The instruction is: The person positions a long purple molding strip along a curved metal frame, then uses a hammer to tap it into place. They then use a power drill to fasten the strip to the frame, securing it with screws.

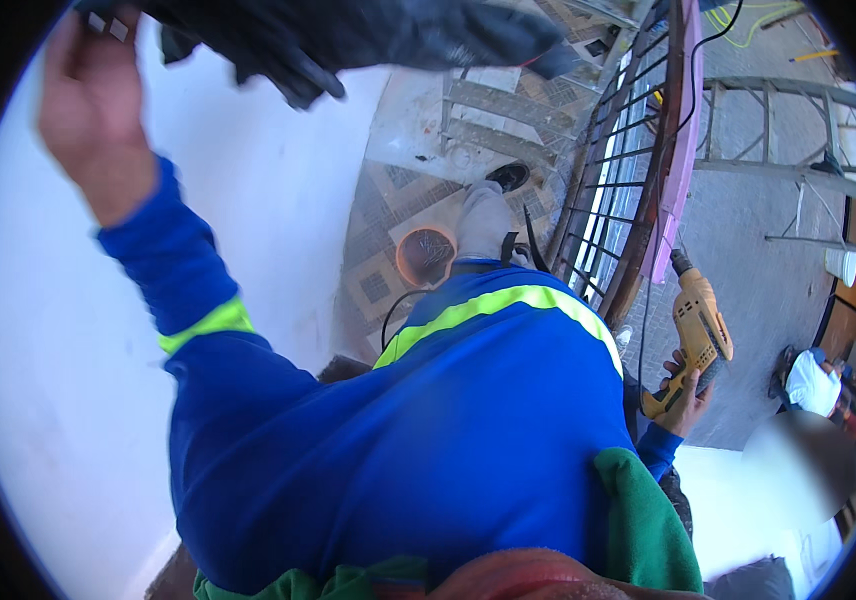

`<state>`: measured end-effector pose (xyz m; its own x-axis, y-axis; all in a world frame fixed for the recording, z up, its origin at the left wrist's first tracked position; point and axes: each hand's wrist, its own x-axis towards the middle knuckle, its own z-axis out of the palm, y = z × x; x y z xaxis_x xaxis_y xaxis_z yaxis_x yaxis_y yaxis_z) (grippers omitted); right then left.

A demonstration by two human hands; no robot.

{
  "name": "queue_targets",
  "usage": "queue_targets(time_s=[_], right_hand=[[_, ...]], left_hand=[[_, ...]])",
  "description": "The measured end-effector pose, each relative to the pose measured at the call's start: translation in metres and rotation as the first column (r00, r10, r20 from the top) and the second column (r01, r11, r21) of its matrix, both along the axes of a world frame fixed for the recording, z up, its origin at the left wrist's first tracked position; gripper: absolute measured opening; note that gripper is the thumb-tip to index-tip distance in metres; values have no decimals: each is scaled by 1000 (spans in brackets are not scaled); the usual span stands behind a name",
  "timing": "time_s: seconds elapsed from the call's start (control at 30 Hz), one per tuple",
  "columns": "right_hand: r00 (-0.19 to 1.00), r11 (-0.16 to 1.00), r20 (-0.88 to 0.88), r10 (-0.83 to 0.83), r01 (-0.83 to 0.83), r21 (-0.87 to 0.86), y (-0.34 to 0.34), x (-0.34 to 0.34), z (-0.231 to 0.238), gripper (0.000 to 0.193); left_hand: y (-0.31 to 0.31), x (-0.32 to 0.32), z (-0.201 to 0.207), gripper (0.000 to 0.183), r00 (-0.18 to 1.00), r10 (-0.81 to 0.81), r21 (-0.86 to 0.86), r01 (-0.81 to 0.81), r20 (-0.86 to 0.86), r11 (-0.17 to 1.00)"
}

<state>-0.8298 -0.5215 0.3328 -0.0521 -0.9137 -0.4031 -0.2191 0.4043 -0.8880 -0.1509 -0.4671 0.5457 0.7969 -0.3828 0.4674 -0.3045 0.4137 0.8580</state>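
Note:
My right hand grips a yellow power drill by its handle, out beyond the railing on the right. The drill's chuck points up toward the pink-edged rail. Raised high at the left, my left hand is blurred in front of the white wall. Its fingertips reach a dark object with small pale squares at the top edge, so its grip is unclear. Beside it hangs a black, crumpled, fabric-like thing, partly cut off by the picture's edge.
A white wall runs along my left. Below stands an orange-rimmed bucket with thin pieces inside, on patterned tiles near my leg. The metal railing curves along my right. Past it are a metal ladder, a white bucket and another person.

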Motion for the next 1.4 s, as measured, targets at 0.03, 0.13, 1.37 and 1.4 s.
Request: queue_targets(time_s=[0.03,0.13,1.37,1.4], right_hand=[[1000,1000,-20,23,-23,-10,-2,-1,1,44],[994,995,-36,102,-102,-11,-6,-2,10,44],[130,371,591,-796,876,308,114,183,22,57],[114,359,584,-804,875,325,108,184,19,57]], left_hand=[[31,-1,-39,29,993,78,22,-76,-91,997],[158,4,-156,11,890,247,159,-200,-384,967],[-421,-429,-467,103,-891,-412,977,-126,-189,-174],[-420,-427,-468,101,-900,-417,987,-76,-128,-140]])
